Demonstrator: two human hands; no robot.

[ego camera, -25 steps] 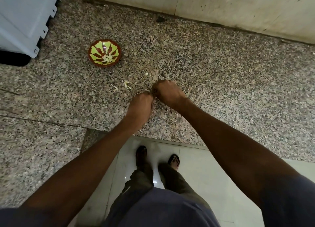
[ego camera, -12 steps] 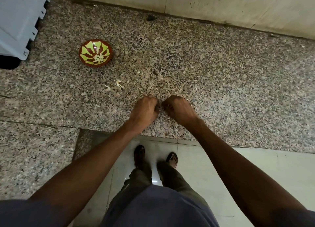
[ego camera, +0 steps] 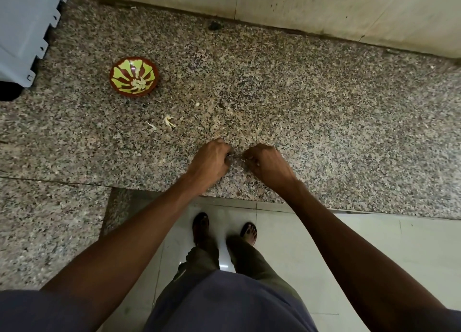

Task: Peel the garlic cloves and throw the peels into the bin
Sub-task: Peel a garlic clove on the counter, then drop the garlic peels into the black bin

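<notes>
Where the pale floor tiles (ego camera: 324, 257) meet the edge of the speckled granite counter (ego camera: 324, 122), the person's two feet in dark sandals (ego camera: 200, 228) stand close to it, below a purple shirt and olive trousers. Just past the counter's near edge both hands hang over the stone with knuckles up and fingers curled under. The left hand (ego camera: 210, 160) and the right hand (ego camera: 265, 163) sit side by side with a narrow gap between them, each with its fingertips turned toward the other; something small and dark shows at the left hand's fingertips, though whether it is a garlic clove cannot be told, and what either hand grips (if anything) is hidden by the fingers. Farther out and to the left, a few pale garlic peels (ego camera: 169, 121) lie loose on the granite, well apart from the hands. Beyond them stands a small red-brown bowl (ego camera: 134, 76) patterned in yellow-green, with pale pieces (cloves or peels, too small to tell) at its bottom. At the far left a grey plastic appliance (ego camera: 25, 32) rests on the counter, and a cream wall (ego camera: 324, 7) runs along the back.
</notes>
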